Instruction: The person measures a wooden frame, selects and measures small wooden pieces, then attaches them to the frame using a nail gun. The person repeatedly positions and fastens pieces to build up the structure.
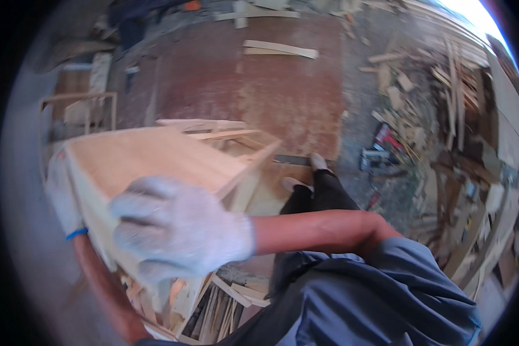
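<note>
A pale wooden cabinet frame [150, 153] stands tilted at my left, with a plywood panel on top and open slats toward its right end. My left hand [63, 190], in a whitish work glove with a blue cuff, grips its far left side; the fingertips are partly hidden. Over the near edge of the panel lies my right hand [181, 228], gloved too, fingers spread and pointing left, slightly smeared by motion. It appears to rest on the wood rather than close round it.
A worn reddish-brown board [294, 98] covers the floor ahead, bearing thin wood strips [279, 49]. Red and grey power tools [380, 147] lie on the right among scattered offcuts [406, 104]. Lumber leans along the right wall. Below the cabinet frame are narrow sticks [216, 314]. Another slim wooden frame [78, 98] stands far left.
</note>
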Available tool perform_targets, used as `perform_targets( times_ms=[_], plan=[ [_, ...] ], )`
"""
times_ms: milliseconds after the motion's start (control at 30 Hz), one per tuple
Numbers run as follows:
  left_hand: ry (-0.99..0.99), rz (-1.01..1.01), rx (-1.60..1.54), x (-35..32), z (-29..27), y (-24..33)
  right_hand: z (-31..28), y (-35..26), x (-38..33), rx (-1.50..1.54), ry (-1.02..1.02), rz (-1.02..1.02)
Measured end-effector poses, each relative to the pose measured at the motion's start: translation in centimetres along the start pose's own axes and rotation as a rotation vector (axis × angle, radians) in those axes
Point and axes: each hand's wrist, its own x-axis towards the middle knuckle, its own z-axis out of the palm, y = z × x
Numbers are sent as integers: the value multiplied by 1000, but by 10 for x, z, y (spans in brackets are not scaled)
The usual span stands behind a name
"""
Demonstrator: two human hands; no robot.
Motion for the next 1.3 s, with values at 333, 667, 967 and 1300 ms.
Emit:
perform_targets(
  times_ms=[333, 667, 967, 1300],
  plan=[
    [64, 84, 136, -4, 1, 13, 14, 1, -6, 63, 184, -60],
    [46, 184, 130, 10, -3, -16, -10, -20, -16, -7, 289, -56],
    [303, 221, 453, 13, 15, 106, -187, 94, -262, -424, 38, 990],
    [-401, 509, 91, -215, 181, 334, -405, 99, -662, -764, -450, 1769]
  ],
)
